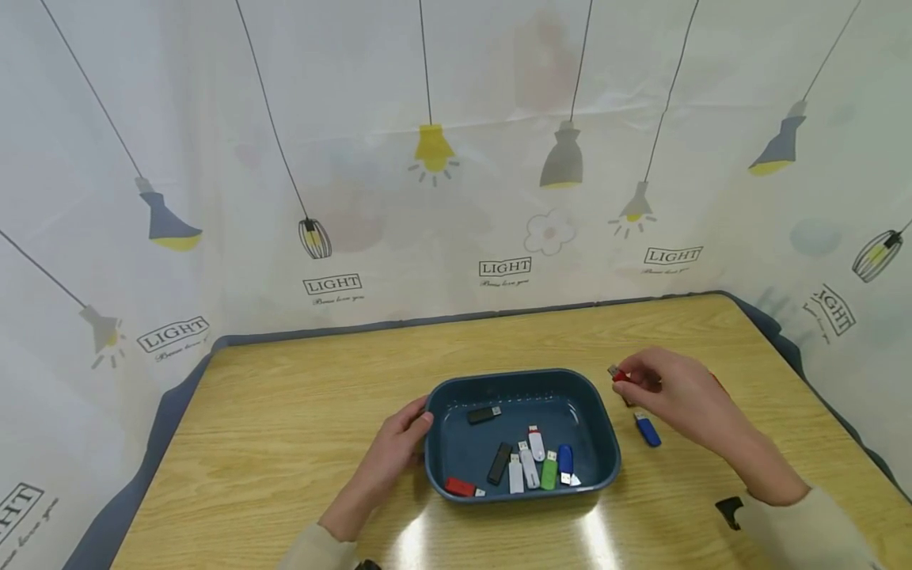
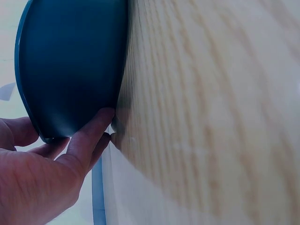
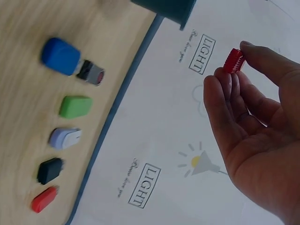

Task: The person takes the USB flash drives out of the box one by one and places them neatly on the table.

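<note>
A dark blue rectangular tray (image 1: 456,455) sits on the wooden table with several USB flash drives inside, among them a red one (image 1: 461,488), a green one (image 1: 549,470) and a blue one (image 1: 565,463). My left hand (image 1: 392,443) grips the tray's left end, thumb at the rim and fingers against the outer wall (image 2: 70,70). To the right of the tray, my right hand (image 1: 673,396) pinches a red USB flash drive (image 3: 234,61) between thumb and fingertips, raised above the table. Its metal plug points toward the upper left in the head view.
Below the right hand lies a blue flash drive (image 1: 647,430). The right wrist view has a row on the table: green (image 3: 76,107), white (image 3: 65,138), black (image 3: 50,170) and red (image 3: 44,199) drives. A lamp-printed curtain (image 1: 470,198) borders the table's far edge.
</note>
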### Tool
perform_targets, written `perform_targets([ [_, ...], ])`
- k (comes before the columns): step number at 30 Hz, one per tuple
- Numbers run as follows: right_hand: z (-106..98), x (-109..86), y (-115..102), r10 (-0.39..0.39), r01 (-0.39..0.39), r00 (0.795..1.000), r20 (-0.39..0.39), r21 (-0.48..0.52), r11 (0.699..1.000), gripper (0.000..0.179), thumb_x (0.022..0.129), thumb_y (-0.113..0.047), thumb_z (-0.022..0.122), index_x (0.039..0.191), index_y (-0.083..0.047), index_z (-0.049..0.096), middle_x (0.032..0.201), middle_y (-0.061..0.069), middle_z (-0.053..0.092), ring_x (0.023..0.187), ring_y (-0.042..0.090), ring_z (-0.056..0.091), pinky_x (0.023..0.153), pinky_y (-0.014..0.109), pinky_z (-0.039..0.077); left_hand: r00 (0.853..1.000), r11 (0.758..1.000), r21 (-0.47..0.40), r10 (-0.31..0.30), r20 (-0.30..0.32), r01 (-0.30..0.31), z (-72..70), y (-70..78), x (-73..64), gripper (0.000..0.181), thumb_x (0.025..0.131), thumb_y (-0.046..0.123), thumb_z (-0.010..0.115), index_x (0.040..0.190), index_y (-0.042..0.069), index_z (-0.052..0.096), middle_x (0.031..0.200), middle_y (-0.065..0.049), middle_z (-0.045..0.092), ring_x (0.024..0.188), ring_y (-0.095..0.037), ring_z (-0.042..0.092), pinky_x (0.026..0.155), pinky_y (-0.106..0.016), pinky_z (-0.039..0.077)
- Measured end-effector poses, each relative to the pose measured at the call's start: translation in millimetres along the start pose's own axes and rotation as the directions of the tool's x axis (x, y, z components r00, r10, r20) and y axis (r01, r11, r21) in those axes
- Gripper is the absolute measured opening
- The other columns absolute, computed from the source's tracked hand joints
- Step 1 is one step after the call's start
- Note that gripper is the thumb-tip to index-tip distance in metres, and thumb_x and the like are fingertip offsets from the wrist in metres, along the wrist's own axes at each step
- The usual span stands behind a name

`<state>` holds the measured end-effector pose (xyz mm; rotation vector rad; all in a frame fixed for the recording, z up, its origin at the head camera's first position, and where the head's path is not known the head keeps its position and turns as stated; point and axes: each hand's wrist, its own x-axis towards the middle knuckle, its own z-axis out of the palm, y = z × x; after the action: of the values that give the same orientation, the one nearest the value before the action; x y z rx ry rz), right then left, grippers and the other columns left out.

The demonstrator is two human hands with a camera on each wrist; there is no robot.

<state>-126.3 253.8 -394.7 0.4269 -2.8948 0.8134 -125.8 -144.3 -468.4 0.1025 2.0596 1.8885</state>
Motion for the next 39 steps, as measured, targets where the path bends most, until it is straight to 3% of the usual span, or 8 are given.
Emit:
perform_targets([
  [5, 1.8, -7.1, 15.3, 0.067, -0.066, 0.997, 0.029, -0.01, 0.998, 0.015, 0.093, -0.017, 0.078, 0.102, -0.006, 0.074, 0.086, -0.005, 0.067, 0.078, 0.013, 0.06, 0.066, 0.029, 0.053, 1.0, 1.0, 0.015, -0.004, -0.007, 0.004, 0.1, 0.7, -1.0, 0.052, 0.111, 0.021, 0.046, 0.157, -0.002, 0.039, 0.157, -0.026, 0.043, 0.134, -0.04, 0.052, 0.096, -0.051, 0.056],
  [19, 11.4, -24.3, 54.2, 0.164, -0.158, 0.982, 0.093, -0.075, 0.985, 0.018, 0.096, -0.021, 0.075, 0.1, -0.003, 0.074, 0.079, -0.006, 0.064, 0.066, 0.012, 0.053, 0.057, 0.03, 0.044, 1.0, 1.0, -0.009, -0.003, 0.0, 0.003, -0.4, 1.0, -1.6, 0.052, 0.112, 0.021, 0.046, 0.157, -0.002, 0.038, 0.157, -0.025, 0.043, 0.133, -0.039, 0.053, 0.094, -0.05, 0.057],
  [39, 23.2, -21.4, 78.1, 0.34, -0.314, 0.918, 0.206, -0.148, 0.938, 0.026, 0.095, -0.024, 0.075, 0.099, 0.002, 0.069, 0.08, 0.0, 0.063, 0.069, 0.017, 0.053, 0.061, 0.033, 0.044, 1.0, 1.0, -0.01, 0.002, 0.014, -0.002, -0.9, -0.7, -0.2, 0.053, 0.112, 0.022, 0.045, 0.158, -0.003, 0.036, 0.159, -0.026, 0.04, 0.136, -0.04, 0.05, 0.096, -0.05, 0.056],
])
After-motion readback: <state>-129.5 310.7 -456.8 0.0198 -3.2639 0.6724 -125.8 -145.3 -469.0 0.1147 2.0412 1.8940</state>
